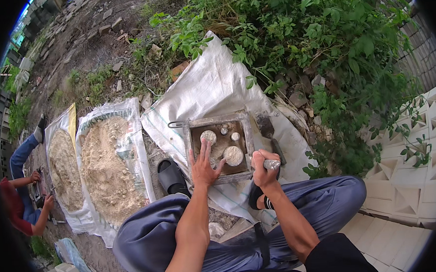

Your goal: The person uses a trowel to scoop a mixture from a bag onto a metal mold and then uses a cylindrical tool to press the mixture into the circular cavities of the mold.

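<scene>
On a white woven sack (172, 101) stands a square wooden frame (249, 134) with brown material inside. Set in it are a large round pale piece (233, 156), a second round piece (208, 136) and smaller ones, such as a white disc (235, 136). My left hand (205, 170) lies over the frame's near left part, fingers spread, fingertips at the second round piece and thumb near the large one. At the near right corner, my right hand (263, 172) is closed around a whitish, dust-coated handle (272, 164); the tool's other end cannot be made out.
A dark trowel-like tool (277, 148) lies right of the frame. Sacks with heaped sandy powder (108, 166) are spread to the left. Beyond them another person (22, 205) works low down. Green plants (312, 47) grow at the back; pale patterned blocks (403, 185) stack up at right.
</scene>
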Demonstrator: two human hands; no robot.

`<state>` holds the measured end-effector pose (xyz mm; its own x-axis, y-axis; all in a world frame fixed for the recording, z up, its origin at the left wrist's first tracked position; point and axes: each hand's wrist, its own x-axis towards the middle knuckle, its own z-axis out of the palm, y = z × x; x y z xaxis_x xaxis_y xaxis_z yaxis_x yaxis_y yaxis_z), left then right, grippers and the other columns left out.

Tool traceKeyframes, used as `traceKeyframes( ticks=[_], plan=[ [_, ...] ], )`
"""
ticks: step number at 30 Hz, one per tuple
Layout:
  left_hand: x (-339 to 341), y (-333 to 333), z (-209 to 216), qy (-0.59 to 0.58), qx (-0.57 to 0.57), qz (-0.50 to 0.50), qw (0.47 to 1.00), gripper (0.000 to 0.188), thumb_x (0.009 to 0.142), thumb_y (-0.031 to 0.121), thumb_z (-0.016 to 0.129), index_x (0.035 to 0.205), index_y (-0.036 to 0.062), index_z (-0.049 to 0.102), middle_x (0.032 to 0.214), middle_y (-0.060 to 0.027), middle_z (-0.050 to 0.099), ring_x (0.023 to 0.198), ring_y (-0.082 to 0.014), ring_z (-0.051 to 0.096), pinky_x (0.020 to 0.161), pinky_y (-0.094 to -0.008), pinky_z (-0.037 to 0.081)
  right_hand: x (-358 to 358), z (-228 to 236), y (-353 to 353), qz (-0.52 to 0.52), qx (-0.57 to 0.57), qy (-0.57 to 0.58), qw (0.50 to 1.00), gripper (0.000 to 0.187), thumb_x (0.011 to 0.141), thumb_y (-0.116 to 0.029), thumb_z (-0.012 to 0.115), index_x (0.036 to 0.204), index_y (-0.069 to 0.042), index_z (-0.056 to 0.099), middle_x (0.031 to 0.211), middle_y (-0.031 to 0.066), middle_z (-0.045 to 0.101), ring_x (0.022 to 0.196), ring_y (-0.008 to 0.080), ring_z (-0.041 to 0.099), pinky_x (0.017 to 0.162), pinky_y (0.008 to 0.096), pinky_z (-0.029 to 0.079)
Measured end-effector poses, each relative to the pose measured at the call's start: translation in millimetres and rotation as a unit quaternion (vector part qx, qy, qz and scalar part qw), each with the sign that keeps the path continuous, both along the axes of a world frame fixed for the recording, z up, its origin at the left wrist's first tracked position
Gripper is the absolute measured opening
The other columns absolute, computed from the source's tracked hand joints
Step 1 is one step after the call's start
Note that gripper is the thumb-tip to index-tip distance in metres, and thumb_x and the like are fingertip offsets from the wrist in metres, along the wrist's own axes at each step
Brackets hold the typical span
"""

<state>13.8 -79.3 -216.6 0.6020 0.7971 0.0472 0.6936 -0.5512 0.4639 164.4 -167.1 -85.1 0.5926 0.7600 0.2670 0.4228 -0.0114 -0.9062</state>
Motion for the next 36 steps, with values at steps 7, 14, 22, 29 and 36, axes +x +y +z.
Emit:
traceKeyframes(
  ticks=[7,14,22,29,36],
  plan=[
    [1,2,-11,0.012,0.049,0.003,0.999,0.080,0.081,0.053,0.055,0.141,0.0070,0.029,0.151,-0.0052,0.021,0.117,-0.0188,0.052,0.113,-0.0456,0.009,4,-34,-14,-0.005,0.036,-0.129,0.991,0.026,0.084,-0.003,0.045,0.059,-0.001,0.039,0.048,0.0036,0.041,0.038,0.0148,0.041,0.039,0.0294,0.031],
    [10,3,-4,0.010,0.043,-0.008,0.999,0.081,0.080,0.052,0.057,0.141,0.0071,0.028,0.150,-0.0061,0.022,0.111,-0.0207,0.055,0.113,-0.0451,0.009,16,-67,-27,-0.025,0.063,-0.310,0.948,0.034,0.085,-0.005,0.043,0.052,-0.003,0.033,0.045,0.0020,0.032,0.039,0.0112,0.039,0.037,0.0283,0.027],
    [11,3,0,0.012,0.043,-0.006,0.999,0.080,0.080,0.052,0.057,0.141,0.0067,0.029,0.150,-0.0068,0.023,0.112,-0.0210,0.055,0.113,-0.0455,0.009,13,-49,-17,0.006,0.052,-0.054,0.997,0.034,0.082,-0.006,0.045,0.050,-0.002,0.034,0.044,0.0034,0.037,0.035,0.0135,0.038,0.037,0.0288,0.028],
    [9,2,-1,0.015,0.047,-0.011,0.999,0.081,0.080,0.052,0.056,0.141,0.0072,0.028,0.150,-0.0066,0.022,0.116,-0.0205,0.052,0.113,-0.0459,0.008,19,-45,-10,-0.006,0.111,-0.038,0.993,0.026,0.081,-0.007,0.049,0.056,-0.002,0.041,0.047,0.0052,0.039,0.038,0.0196,0.042,0.040,0.0317,0.032],
    [4,2,-2,0.019,0.047,-0.005,0.999,0.079,0.080,0.051,0.057,0.141,0.0071,0.030,0.150,-0.0064,0.022,0.118,-0.0210,0.051,0.113,-0.0462,0.009,0,-6,19,-0.001,0.184,-0.073,0.980,0.023,0.076,-0.002,0.055,0.055,0.000,0.046,0.050,0.0123,0.046,0.042,0.0282,0.048,0.043,0.0345,0.036]
  ],
)
